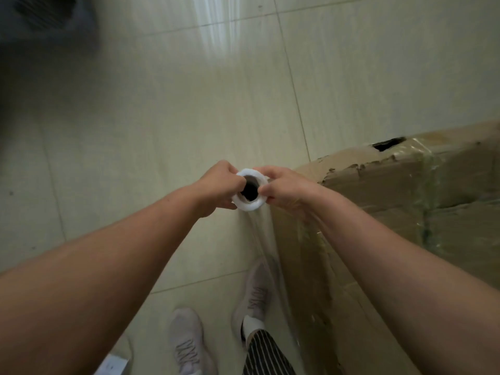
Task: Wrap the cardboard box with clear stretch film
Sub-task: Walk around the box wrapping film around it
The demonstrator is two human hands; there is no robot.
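Note:
A white roll of clear stretch film (246,205) stands upright, seen from above with its dark core hole showing. My left hand (216,188) grips its left side and my right hand (284,189) grips its right side, thumbs at the top rim. A sheet of clear film (266,239) runs from the roll down and back to the large cardboard box (392,190) on the right. The box has a torn top edge, a dark hole near its corner, and glossy film layers over its side.
Pale tiled floor (162,117) spreads to the left and ahead. My feet in light sneakers (186,339) stand just left of the box. A dark object (46,20) sits at the top left. A small white item (113,365) lies at the bottom edge.

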